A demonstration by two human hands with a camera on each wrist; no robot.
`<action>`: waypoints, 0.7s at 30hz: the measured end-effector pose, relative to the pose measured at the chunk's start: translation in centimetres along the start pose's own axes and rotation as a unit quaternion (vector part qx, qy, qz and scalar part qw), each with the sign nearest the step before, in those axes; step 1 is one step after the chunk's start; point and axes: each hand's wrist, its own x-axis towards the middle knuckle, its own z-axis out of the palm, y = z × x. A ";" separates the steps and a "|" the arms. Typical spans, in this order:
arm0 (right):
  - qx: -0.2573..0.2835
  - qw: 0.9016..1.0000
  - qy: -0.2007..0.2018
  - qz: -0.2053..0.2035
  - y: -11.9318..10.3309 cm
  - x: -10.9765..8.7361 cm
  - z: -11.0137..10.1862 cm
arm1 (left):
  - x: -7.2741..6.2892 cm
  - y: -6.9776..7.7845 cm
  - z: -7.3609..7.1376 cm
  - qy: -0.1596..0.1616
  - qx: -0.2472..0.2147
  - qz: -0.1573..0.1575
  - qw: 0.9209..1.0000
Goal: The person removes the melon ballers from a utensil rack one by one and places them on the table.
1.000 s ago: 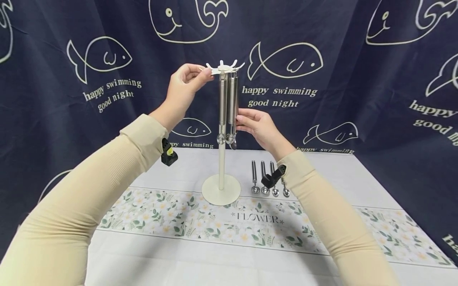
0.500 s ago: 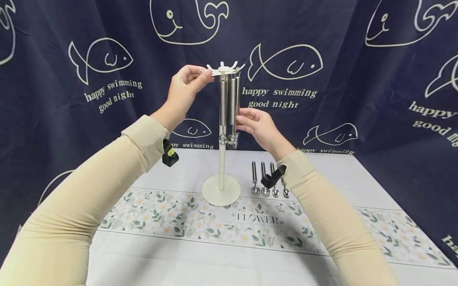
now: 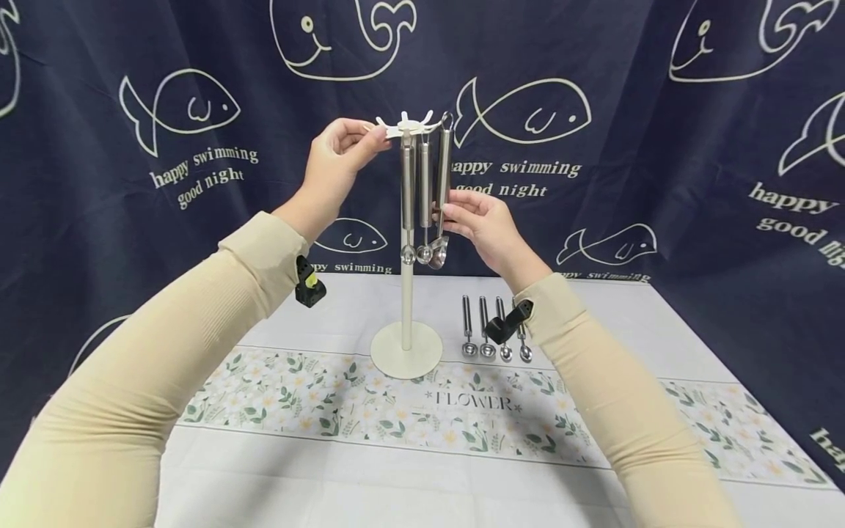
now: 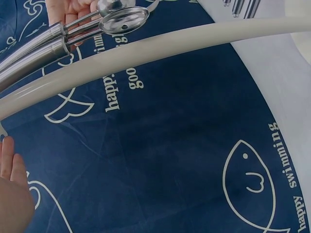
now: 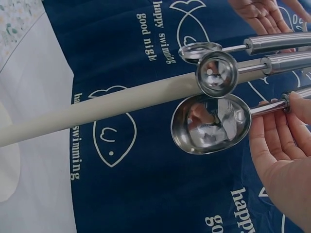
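The navy curtain (image 3: 528,44) read "happy swimming good night"; the white table (image 3: 396,484) bore "FLOWER". A cream stand (image 3: 406,301) stood there, one arm pinched by the left hand (image 3: 343,147). The right hand (image 3: 485,220) pinched a shiny, loop-ended steel scoop (image 3: 445,172), oval bowl down, beside two smaller hanging scoops (image 3: 407,191).

Head view looks forward and down — wrist views, closer in, share the pole (image 5: 97,109) from opposite sides.

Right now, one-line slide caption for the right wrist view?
Right hand holding a large metal scoop beside two smaller scoops, pale stand behind.
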 end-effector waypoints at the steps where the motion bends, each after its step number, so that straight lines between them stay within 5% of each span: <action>1: 0.002 1.000 0.002 0.000 -0.1 0.0 0.0 | 0.0 0.0 0.0 0.002 -0.002 -0.001 1.000; 21: -0.011 0.999 0.045 0.009 0.5 -0.7 -2.4 | -0.1 0.3 -0.1 -0.003 0.016 0.000 1.000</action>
